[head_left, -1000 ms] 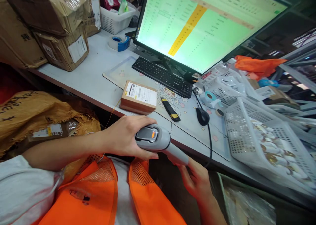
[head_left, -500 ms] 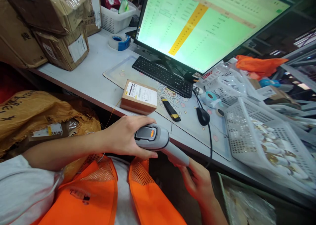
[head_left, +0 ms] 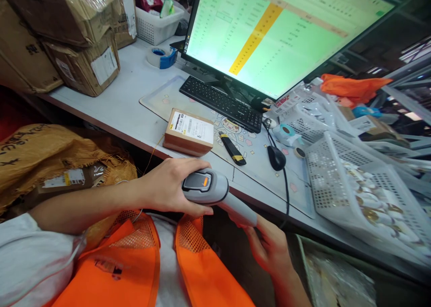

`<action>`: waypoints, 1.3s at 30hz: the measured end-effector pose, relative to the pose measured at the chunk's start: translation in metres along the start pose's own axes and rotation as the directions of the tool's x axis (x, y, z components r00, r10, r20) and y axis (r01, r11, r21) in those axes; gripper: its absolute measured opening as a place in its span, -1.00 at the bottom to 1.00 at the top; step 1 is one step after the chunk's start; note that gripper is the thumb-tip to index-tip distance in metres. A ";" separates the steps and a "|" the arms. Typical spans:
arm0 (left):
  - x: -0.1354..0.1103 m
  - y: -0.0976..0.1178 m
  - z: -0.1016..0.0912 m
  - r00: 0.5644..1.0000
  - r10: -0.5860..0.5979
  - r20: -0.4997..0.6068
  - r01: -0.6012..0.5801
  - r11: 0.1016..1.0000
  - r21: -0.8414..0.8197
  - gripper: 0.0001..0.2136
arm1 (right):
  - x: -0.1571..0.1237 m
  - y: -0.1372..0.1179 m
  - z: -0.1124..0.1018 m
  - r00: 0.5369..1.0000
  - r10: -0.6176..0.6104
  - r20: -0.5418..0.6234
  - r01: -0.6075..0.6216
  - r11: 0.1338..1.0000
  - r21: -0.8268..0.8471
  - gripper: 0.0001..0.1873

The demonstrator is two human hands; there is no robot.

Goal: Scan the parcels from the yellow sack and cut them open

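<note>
Both hands are on a grey handheld barcode scanner (head_left: 220, 190), held in front of the desk's edge above my orange vest. My left hand (head_left: 170, 186) grips its head end, thumb below and fingers over the top. My right hand (head_left: 267, 244) is closed around the lower end of the handle; some of its fingers are hidden. Just beyond the scanner, a small brown box (head_left: 188, 132) with a white shipping label lies at the desk's front. To its right rests a black and yellow box cutter (head_left: 232, 148) on a patterned desk mat (head_left: 249, 143).
A monitor (head_left: 262, 37) with a spreadsheet stands behind a black keyboard (head_left: 220, 103). A mouse (head_left: 276, 158) and tape rolls lie right of it. A white basket (head_left: 328, 181) of small rolls stands at right. Cartons (head_left: 82, 67) are stacked at left, above a yellow woven sack (head_left: 57, 163).
Almost nothing differs. The whole view has shifted very slightly; both hands keep the same hold on the scanner.
</note>
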State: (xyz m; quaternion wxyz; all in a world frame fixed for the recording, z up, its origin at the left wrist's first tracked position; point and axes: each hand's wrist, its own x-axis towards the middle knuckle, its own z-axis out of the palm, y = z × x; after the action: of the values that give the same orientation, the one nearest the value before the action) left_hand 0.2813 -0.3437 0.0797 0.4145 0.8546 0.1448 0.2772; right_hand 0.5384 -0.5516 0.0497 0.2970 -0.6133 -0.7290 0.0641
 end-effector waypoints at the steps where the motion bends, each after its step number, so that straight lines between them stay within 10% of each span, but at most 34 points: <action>1: 0.000 0.000 0.000 1.000 0.000 0.002 0.000 1.000 0.000 -0.37 | 0.000 0.000 0.000 1.000 0.003 0.002 -0.003 1.000 0.001 -0.77; 30: -0.001 -0.008 0.001 0.998 -0.062 -0.005 0.062 0.998 -0.013 -0.35 | 0.003 -0.003 -0.004 0.997 0.056 0.057 -0.059 0.997 0.053 -0.79; 39: 0.007 -0.021 0.001 1.000 0.002 0.012 0.000 0.993 -0.115 -0.38 | 0.026 0.002 -0.048 0.927 0.218 0.305 -0.255 0.963 0.088 -0.57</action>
State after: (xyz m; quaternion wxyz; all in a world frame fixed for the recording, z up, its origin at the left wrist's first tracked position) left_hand 0.2870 -0.3285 0.0652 0.4637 0.8312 0.1256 0.2799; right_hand 0.5628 -0.5405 0.0975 0.2142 -0.6605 -0.6800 0.2356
